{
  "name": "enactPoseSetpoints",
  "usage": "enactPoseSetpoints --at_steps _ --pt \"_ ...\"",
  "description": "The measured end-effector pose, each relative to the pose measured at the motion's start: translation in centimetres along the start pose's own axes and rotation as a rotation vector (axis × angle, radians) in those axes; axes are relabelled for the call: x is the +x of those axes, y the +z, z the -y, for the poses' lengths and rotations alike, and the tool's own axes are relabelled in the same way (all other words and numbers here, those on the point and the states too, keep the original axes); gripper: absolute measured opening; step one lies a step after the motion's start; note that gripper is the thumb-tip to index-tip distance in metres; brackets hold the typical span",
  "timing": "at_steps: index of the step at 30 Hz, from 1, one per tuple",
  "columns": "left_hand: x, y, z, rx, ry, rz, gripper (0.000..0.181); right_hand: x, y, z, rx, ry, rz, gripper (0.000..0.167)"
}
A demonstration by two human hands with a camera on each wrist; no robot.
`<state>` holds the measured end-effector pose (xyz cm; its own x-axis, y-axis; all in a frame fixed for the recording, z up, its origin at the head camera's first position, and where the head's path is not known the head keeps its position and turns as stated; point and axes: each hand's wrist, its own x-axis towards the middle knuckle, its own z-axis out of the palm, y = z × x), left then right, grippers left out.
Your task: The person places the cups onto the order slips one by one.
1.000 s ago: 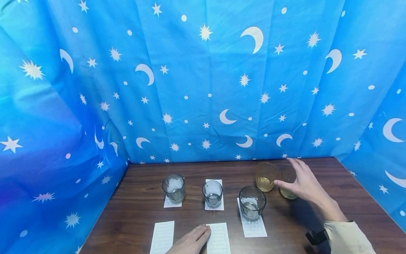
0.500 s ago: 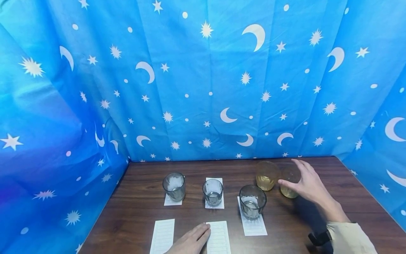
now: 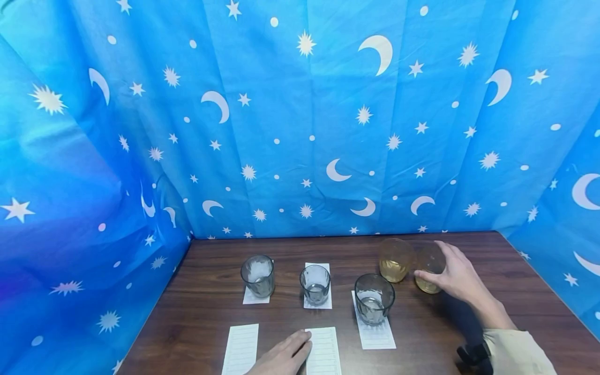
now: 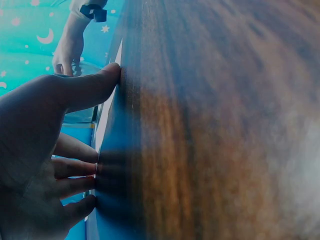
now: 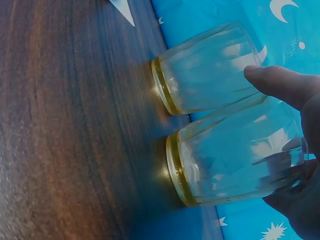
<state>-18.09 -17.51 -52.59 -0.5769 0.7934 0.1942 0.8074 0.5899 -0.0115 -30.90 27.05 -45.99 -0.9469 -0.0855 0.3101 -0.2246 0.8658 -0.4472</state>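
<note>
In the head view, my right hand (image 3: 461,276) reaches around the right-hand one of two amber-tinted clear glasses (image 3: 428,281). In the right wrist view its thumb (image 5: 277,82) is extended, with a small gap between it and that nearer glass (image 5: 230,160); the other fingers are partly hidden behind the glass. The second amber glass (image 3: 394,265) stands upright just to the left. My left hand (image 3: 283,354) rests on the table at the left edge of a lined paper slip (image 3: 323,351). In the left wrist view its fingertips (image 4: 89,201) touch down, holding nothing.
Three grey glasses stand upright on paper slips: one at left (image 3: 259,284), a smaller one (image 3: 315,289) in the middle, a wider one (image 3: 373,307) at right. Another lined slip (image 3: 240,349) lies front left. Blue curtain (image 3: 300,130) surrounds the table's back and sides.
My right hand has shifted slightly right, its thumb moving from in front of the gap between the amber glasses to the right-hand glass. The left hand and grey glasses have stayed put.
</note>
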Motion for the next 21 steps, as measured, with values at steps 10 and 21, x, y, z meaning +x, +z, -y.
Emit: enactPoseSetpoints --at_steps 10,21 --pt "0.04 0.00 -0.18 -0.025 -0.021 0.015 0.076 0.00 0.48 -0.52 0.026 0.035 -0.009 0.103" --pt "-0.11 -0.18 -0.17 -0.026 -0.025 0.047 0.078 -0.01 0.68 -0.60 0.056 0.035 -0.057 0.093"
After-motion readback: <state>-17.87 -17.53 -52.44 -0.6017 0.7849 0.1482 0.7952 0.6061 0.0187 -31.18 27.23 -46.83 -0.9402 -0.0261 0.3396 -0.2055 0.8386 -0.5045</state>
